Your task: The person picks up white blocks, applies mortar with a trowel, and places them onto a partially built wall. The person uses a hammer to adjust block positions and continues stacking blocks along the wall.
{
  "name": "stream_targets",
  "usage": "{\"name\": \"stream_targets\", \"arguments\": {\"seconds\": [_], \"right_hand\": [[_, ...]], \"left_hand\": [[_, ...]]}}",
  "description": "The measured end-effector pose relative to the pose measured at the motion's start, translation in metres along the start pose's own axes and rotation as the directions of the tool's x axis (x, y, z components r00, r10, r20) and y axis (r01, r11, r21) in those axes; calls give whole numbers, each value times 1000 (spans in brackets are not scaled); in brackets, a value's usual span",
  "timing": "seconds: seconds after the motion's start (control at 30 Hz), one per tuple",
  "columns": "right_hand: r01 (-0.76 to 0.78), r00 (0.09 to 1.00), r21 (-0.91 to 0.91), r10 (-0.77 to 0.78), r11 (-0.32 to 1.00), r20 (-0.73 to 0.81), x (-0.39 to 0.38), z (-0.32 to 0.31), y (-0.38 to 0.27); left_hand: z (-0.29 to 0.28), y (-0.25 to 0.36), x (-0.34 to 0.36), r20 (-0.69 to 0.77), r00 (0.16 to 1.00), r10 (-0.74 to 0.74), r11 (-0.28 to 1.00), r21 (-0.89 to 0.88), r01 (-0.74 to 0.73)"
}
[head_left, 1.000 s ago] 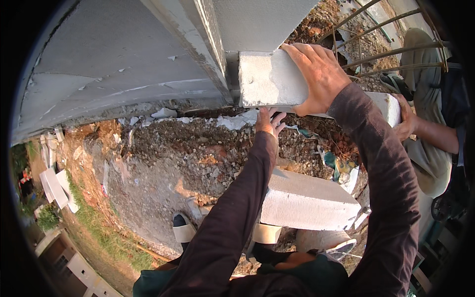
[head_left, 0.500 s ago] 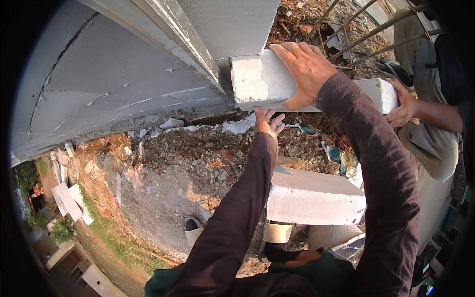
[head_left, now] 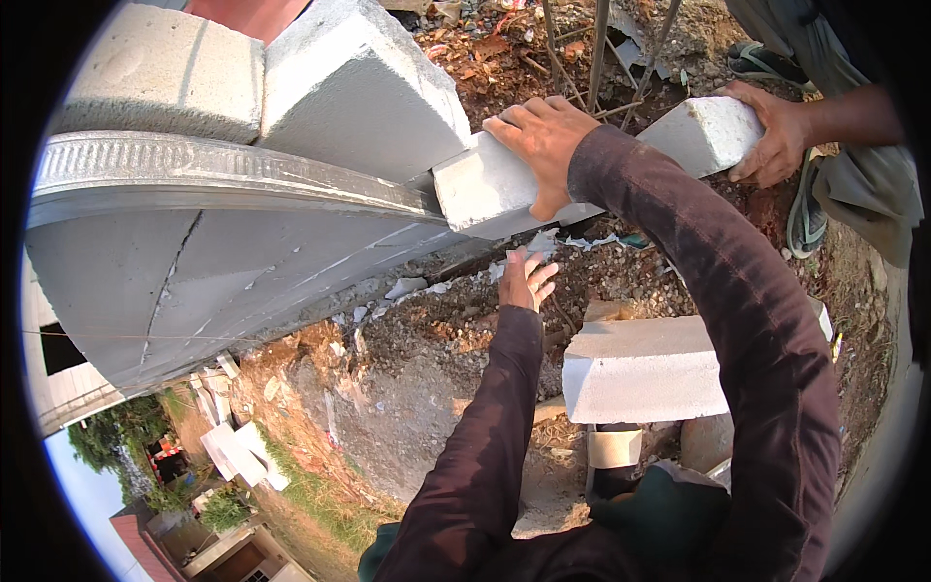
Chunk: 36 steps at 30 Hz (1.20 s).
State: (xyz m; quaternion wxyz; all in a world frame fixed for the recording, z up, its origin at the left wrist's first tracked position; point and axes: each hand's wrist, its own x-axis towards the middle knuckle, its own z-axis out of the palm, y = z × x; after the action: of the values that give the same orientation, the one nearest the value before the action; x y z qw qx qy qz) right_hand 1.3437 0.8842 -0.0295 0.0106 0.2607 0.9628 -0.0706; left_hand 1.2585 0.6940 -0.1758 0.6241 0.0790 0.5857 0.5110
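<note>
A long white concrete block lies with its left end against the grey block wall. Over its top my right hand is clamped, fingers across the upper face and thumb down the near side. My left hand hangs just below the block's near edge, palm up and fingers apart, holding nothing. A co-worker's hand grips the block's right end. Along the wall runs a long metal straightedge, its end close to the block's left end.
Another white block stands near my legs, partly behind my right sleeve. Upright steel bars rise beyond the held block. Rubble and soil cover the ground. The co-worker's sandalled foot is at the right.
My view has swung, showing more of the wall's top. My left hand has dropped a little from the block's lower edge. My right hand and the co-worker's hand stay on the block.
</note>
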Motion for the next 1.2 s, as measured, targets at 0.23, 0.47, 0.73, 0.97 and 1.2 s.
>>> {"name": "stream_targets", "arguments": {"seconds": [0.23, 0.47, 0.73, 0.97, 1.2], "right_hand": [[-11, 1000, 29, 10, 1000, 15, 2, 1, -2], [-41, 996, 27, 39, 999, 83, 3, -8, -6], [-50, 999, -32, 50, 998, 0, -1, -1, -10], [-31, 999, -29, 31, 999, 8, -1, -2, -5], [-47, 996, -105, 55, 993, 66, 1, -4, -12]], "left_hand": [[-23, 7, -6, -7, 1000, 4, 988, 155, -3], [-43, -6, -32, -10, 999, 49, 922, 386, -41], [-65, -24, -57, -105, 994, 16, 921, 389, 26], [-87, -47, -68, -55, 987, 152, 856, 507, -103], [-102, -53, -77, -124, 968, 217, 894, 424, -146]]}}
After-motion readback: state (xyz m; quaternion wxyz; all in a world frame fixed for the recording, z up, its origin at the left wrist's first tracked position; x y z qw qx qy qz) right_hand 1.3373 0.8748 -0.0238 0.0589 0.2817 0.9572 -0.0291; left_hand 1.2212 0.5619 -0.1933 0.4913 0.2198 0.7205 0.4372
